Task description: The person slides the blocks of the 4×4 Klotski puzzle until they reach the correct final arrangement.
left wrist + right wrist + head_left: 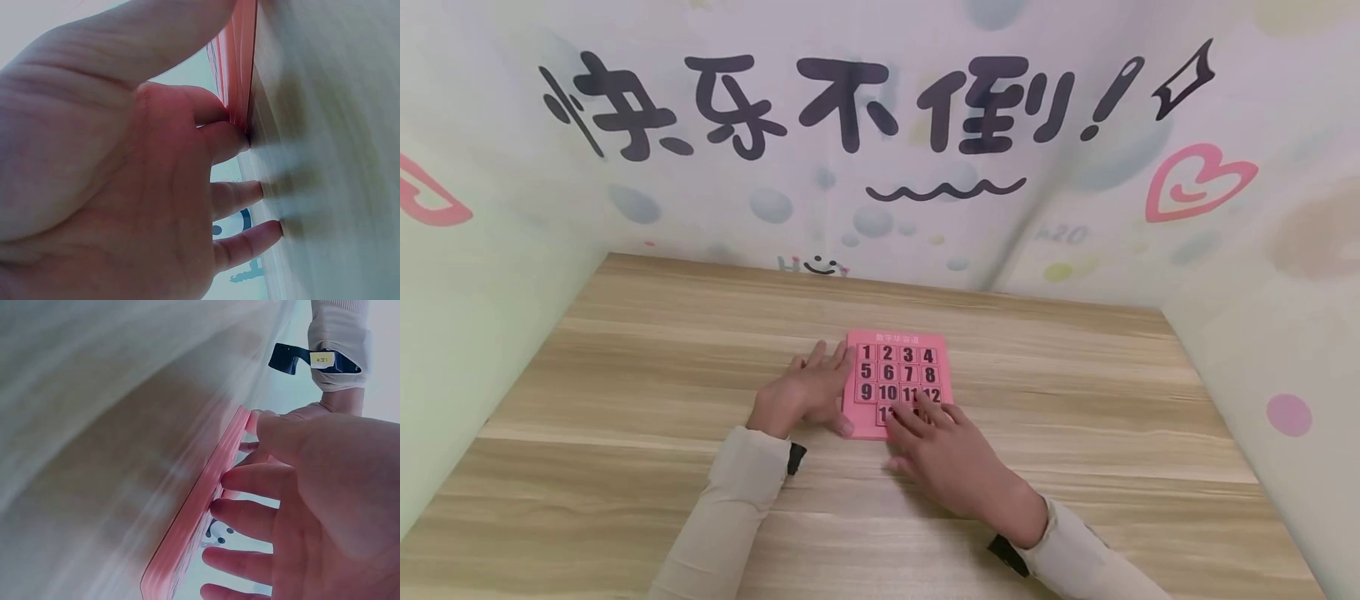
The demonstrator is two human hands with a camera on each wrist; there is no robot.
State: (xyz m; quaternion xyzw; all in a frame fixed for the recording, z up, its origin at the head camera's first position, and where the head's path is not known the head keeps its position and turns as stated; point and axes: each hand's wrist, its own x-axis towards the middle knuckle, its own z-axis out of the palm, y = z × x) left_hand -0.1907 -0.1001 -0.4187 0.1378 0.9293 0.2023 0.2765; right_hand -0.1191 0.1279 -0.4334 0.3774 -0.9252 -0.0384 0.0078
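Note:
A pink number slide puzzle (898,339) lies flat on the table, with rows of numbered tiles running from 1 at the top left. In its bottom row the left corner slot is bare, and a partly covered tile (883,413) sits beside it. My left hand (805,392) rests along the puzzle's left side, fingers extended at the upper edge and thumb by the lower left corner. Over the lower right tiles spreads my right hand (958,462), its fingertips touching them and covering several numbers. The right wrist view shows its fingers (247,515) extended at the pink edge.
The wood-grain table (647,358) reaches back to a printed white wall (700,217) with large black characters. Similar panels stand at the left and right. Dark straps (1009,556) sit at both wrists, beside pale sleeves (730,508).

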